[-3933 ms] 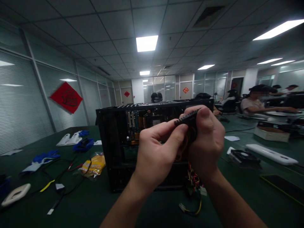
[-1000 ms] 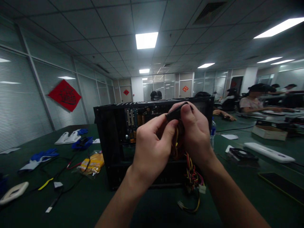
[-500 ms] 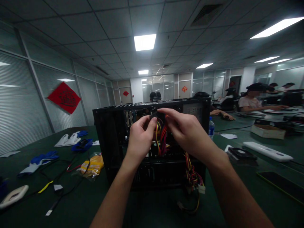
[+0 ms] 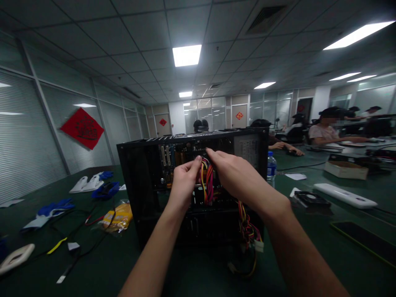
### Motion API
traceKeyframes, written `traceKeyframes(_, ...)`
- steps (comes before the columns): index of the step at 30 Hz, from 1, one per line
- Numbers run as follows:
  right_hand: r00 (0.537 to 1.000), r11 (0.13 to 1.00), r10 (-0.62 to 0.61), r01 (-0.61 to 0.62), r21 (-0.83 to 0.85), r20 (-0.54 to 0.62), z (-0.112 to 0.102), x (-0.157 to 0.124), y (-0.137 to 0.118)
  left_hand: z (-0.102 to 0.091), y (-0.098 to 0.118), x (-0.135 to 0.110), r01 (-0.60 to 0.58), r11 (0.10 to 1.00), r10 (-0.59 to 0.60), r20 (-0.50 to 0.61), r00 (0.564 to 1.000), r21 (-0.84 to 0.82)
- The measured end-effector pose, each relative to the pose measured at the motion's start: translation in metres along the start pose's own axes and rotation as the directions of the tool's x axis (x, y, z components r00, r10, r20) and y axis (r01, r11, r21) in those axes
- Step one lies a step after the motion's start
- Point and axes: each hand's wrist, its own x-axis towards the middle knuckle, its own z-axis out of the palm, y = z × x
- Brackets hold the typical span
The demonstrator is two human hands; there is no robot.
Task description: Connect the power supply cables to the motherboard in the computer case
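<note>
Presently pinching the top of the coloured cable bundle point(image 4: 209, 187) in the left hand point(image 4: 183, 180), before the motherboard point(image 4: 166, 156) in the open black computer case point(image 4: 132, 181) on the green surface point(image 4: 99, 264); also holding the right hand point(image 4: 235, 170) against the bundle's right side, impossible to tell whether gripping.

My left hand point(image 4: 185, 179) and right hand point(image 4: 235, 171) hide the upper end of the cable bundle point(image 4: 209, 181). The bottom edge cuts my forearms point(image 4: 148, 251), the left a pale device point(image 4: 24, 255). The case point(image 4: 127, 181) partly hides a bottle point(image 4: 271, 167).
</note>
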Motion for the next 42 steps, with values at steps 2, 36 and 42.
traceKeyframes(2, 0.999, 0.999, 0.01, -0.008, -0.035, 0.053, 0.004, 0.001, 0.002, -0.001, -0.004, 0.002, 0.017, 0.999, -0.017, -0.006, 1.0, 0.04)
traceKeyframes(36, 0.788, 0.947, -0.246, 0.069, 0.315, 0.565, 0.045, 0.006, -0.011, -0.049, -0.027, 0.037, -0.086, 0.923, 0.148, -0.141, 0.979, 0.376)
traceKeyframes(42, 0.665, 0.988, -0.025, -0.095, 0.118, 0.747, 0.078, 0.011, -0.003, -0.053, -0.045, 0.041, -0.037, 0.864, 0.042, 0.001, 0.999, 0.503)
